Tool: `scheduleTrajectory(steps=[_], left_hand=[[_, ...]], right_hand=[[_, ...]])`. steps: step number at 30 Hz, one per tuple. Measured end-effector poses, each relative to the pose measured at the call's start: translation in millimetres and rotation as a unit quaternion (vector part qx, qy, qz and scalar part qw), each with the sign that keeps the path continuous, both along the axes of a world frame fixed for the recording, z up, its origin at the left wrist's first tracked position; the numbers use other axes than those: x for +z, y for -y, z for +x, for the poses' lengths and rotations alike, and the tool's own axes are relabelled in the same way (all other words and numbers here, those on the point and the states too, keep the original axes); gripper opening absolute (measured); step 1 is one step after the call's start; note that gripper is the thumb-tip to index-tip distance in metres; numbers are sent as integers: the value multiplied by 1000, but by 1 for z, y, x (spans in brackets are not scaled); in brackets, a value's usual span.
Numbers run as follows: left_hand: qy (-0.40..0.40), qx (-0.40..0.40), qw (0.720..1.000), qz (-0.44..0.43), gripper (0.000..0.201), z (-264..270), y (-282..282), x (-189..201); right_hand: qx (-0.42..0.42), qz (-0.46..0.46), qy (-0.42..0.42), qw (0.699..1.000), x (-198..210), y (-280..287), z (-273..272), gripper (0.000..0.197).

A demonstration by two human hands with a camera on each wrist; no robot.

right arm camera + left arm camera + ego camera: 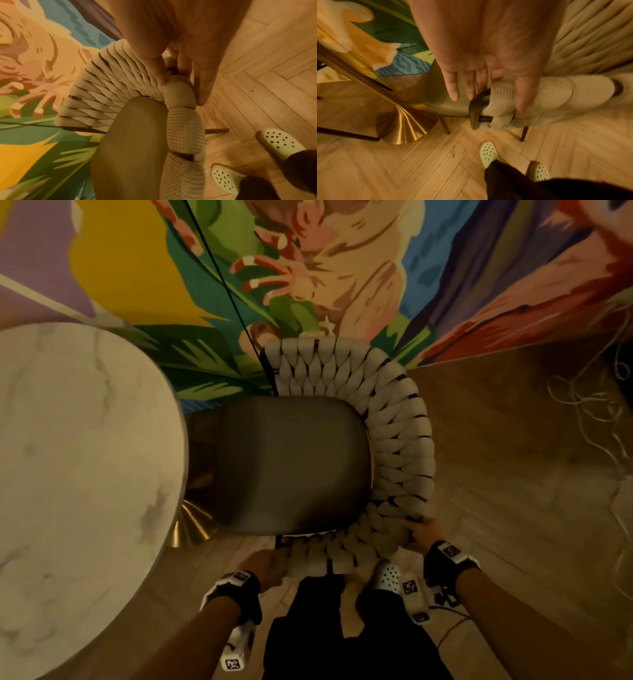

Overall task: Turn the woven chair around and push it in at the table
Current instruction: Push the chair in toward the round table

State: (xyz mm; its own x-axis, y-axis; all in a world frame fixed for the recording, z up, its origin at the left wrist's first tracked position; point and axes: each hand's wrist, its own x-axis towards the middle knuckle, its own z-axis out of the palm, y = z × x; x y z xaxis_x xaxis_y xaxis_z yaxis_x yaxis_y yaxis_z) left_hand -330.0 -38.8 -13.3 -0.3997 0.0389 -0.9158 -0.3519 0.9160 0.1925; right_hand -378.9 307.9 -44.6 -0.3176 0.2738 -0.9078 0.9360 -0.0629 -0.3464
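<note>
Woven cream cord of the chair (394,440) is gripped by both hands beside the marble table (68,457).

Its grey seat (291,463) is seen facing the table's edge, close beside it, with the curved woven back turned away from the table and toward the painted wall (308,268) and the person. At the near end of the armrest, the left hand (484,56) is laid over the wrapped rail, thumb on top and fingers curled under the dark frame end. The right hand (185,54) is closed on the back's rim, thumb pressed inside and fingers outside. The table's brass base (406,127) and pale perforated clogs (488,151) are seen on the herringbone wood floor (419,169).
</note>
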Motion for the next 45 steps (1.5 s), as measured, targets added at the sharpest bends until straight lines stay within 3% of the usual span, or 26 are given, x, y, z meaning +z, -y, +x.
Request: scheduleTrajectory(steps=[3,10,14,18,25,31,35,37,40,45], left_hand=[[12,-34,999,11,68,0,8,-3],[-35,-52,998,16,57,-10,19,-7],[-42,-37,998,15,52,-19,29,-17],[-43,-25,999,5,44,-27,36,-12],[-47,-29,998,-18,43,-26,43,-18],[-61,-54,996,-30,40,-26,45,-19],[-109,-19,994,-19,33,-16,46,-12],[-128,12,992,-11,44,-4,45,-12],[-135,62,989,3,59,6,43,-12],[-128,17,991,15,57,-1,35,-13]], right_hand=[[6,26,3,1000,-4,2,-3,38],[1,53,6,999,-12,7,-25,34],[42,45,-23,998,-17,17,-50,42],[8,-5,-27,1000,-11,28,-68,48],[31,-31,-20,999,-18,30,-62,49],[70,-10,-28,997,8,35,-63,49],[-25,-38,-43,998,22,40,-49,45],[-62,-76,-22,995,27,47,-33,41],[-46,-53,-42,997,28,59,-16,42],[-94,-94,-41,990,35,62,-26,53]])
